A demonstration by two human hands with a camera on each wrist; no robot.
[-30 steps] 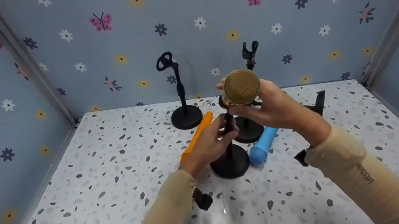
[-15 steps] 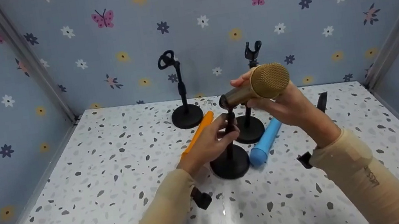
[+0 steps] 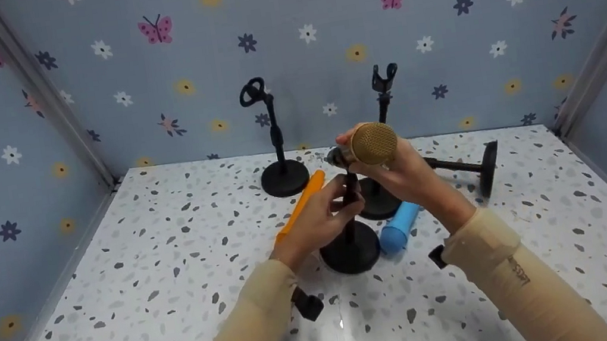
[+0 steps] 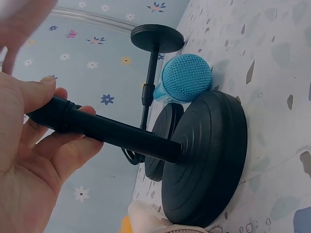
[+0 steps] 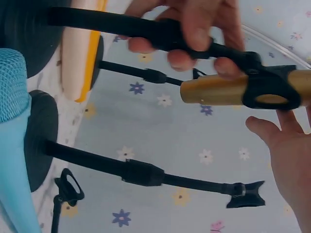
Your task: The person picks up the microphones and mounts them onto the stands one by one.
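My left hand grips the pole of the front black microphone stand, whose round base rests on the table. In the left wrist view, the thumb and fingers curl round the upper pole. A gold microphone with a mesh head is held by my right hand, just above the left. The right wrist view shows its gold handle passing through the stand's black clip. A blue microphone lies right of the base. To the left lies an orange microphone, partly behind my left hand.
Two more black stands stand upright behind: one back left, one in the middle behind the right hand. Another stand lies on its side at the right. Flowered walls enclose the speckled table.
The gold microphone swung right, then came back left; its mesh head now sits closer to the clip than half a second ago. My left hand keeps its grip on the pole.
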